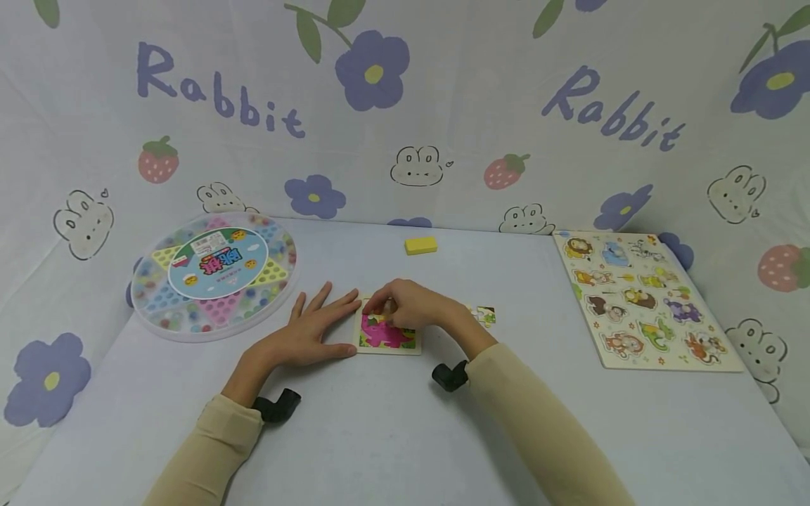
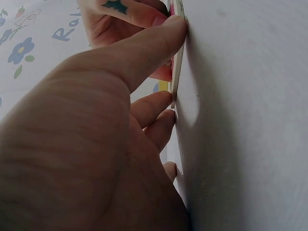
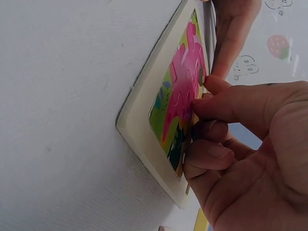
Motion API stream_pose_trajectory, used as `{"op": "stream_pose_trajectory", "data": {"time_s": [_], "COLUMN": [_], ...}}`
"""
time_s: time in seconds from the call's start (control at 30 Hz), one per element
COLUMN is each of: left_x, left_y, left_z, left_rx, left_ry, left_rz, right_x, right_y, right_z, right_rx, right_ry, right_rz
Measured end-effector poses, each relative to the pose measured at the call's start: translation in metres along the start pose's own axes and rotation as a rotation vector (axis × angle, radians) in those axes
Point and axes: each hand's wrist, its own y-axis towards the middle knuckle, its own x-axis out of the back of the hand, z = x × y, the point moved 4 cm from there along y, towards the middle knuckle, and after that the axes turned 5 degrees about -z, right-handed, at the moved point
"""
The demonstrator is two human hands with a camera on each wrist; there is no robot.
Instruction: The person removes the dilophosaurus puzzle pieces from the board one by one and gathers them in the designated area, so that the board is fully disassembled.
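A small square jigsaw puzzle (image 1: 387, 337) with a pink dinosaur picture and a pale wooden frame lies flat on the table. My left hand (image 1: 316, 334) is spread at its left side, and the thumb (image 2: 168, 36) and a finger touch the frame's edge. Over the upper part of the puzzle, my right hand (image 1: 414, 306) has curled fingers; its thumb (image 3: 211, 107) and index finger pinch a small puzzle piece at the picture's surface, mostly hidden by the fingertips. Loose jigsaw pieces (image 1: 484, 315) lie just right of the right wrist, partly covered by it.
A yellow block (image 1: 420, 245) lies behind the puzzle. At the back left is a round Chinese checkers set (image 1: 215, 274) in a clear case. An animal peg board (image 1: 645, 302) lies on the right. A printed cloth (image 1: 443, 105) hangs behind the white table (image 1: 354, 436).
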Motion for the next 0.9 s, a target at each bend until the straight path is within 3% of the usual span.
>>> {"op": "stream_pose_trajectory", "data": {"time_s": [0.57, 0.9], "left_x": [0.0013, 0.0008], "left_y": [-0.0009, -0.0011], "left_z": [-0.0007, -0.0012], "left_rx": [0.000, 0.004], "left_ry": [-0.012, -0.016], "left_rz": [-0.009, -0.004], "right_x": [-0.0024, -0.0047], "right_y": [-0.0051, -0.0077], "right_z": [-0.0023, -0.0031], "right_rx": [0.025, 0.021], "right_ry": [0.048, 0.011], "right_rz": [-0.054, -0.090]}}
